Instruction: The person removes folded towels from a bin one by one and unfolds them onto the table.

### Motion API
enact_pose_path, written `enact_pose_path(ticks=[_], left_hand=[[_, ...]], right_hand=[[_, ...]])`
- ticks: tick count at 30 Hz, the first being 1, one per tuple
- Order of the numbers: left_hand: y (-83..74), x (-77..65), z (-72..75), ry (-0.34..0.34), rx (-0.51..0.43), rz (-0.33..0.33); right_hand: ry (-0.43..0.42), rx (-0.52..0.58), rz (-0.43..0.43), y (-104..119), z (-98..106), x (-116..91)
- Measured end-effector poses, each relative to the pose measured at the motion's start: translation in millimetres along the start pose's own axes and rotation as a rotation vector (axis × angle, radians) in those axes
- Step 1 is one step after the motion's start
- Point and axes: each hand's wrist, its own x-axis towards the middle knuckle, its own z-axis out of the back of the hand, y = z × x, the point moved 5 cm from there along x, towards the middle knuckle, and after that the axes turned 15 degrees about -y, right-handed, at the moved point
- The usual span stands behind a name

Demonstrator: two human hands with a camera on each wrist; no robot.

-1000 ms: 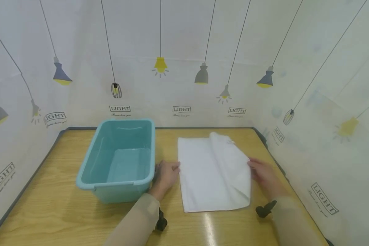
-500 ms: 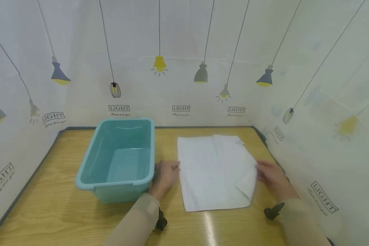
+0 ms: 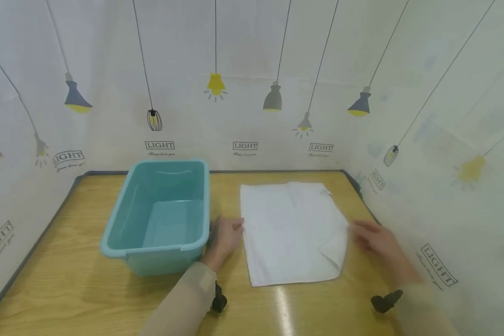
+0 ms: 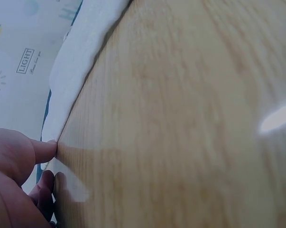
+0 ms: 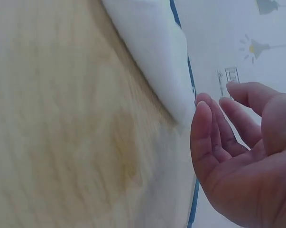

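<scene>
A white towel (image 3: 291, 233) lies folded on the table, with a small flap turned over at its lower right and its right side bulging to a corner. My left hand (image 3: 227, 235) pinches the towel's left edge; in the left wrist view the thumb (image 4: 45, 151) is on the cloth edge and the other fingers are partly hidden. Just off the right corner, my right hand (image 3: 378, 240) holds nothing. Its loosely bent fingers (image 5: 202, 126) are apart from the cloth in the right wrist view.
A light blue plastic tub (image 3: 155, 254) stands left of the towel, close beside my left hand, with nothing inside it. The wooden table (image 3: 67, 284) is bordered at the back and sides by a white lamp-print curtain (image 3: 252, 42).
The towel's right part, earlier folded over, has been spread out to the right. My right hand has let go of it and moved right. The left hand stays at the left edge.
</scene>
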Motion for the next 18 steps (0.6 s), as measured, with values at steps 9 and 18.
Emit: enact_pose_path(ticks=[9,18], left_hand=[[1.1,1.6,-0.5,-0.001,-0.011,-0.004],[-1.4,-0.3,3.3,0.014,-0.026,-0.036]], right_hand=[[0.102,-0.067,0.182,15,-26,-42],[0.074,-0.151,0.143,9,-38,-69]])
